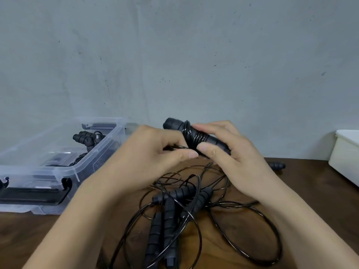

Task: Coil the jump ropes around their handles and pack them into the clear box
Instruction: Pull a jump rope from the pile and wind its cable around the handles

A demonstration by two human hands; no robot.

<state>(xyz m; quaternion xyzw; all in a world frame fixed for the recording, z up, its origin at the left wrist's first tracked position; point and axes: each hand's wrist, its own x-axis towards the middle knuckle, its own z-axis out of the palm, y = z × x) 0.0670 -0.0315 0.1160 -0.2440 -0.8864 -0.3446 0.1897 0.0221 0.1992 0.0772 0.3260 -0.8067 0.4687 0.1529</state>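
Note:
My right hand (pixel 229 152) grips a pair of black jump rope handles (pixel 174 124) held above the table, with several turns of thin black rope wound round them. My left hand (pixel 155 154) pinches the loose rope (pixel 174 147) just left of the coil. Below my hands lies a tangle of black ropes (pixel 223 216) with several ridged foam handles (pixel 169 216) on the wooden table (pixel 310 200). The clear box (pixel 64 169) stands at the left, lid off, with coiled black ropes (pixel 86 137) inside.
A white container (pixel 345 156) stands at the right edge of the table. One more black handle (pixel 277 165) lies behind my right wrist. A grey wall rises behind the table. The box's black latch (pixel 38 195) faces me.

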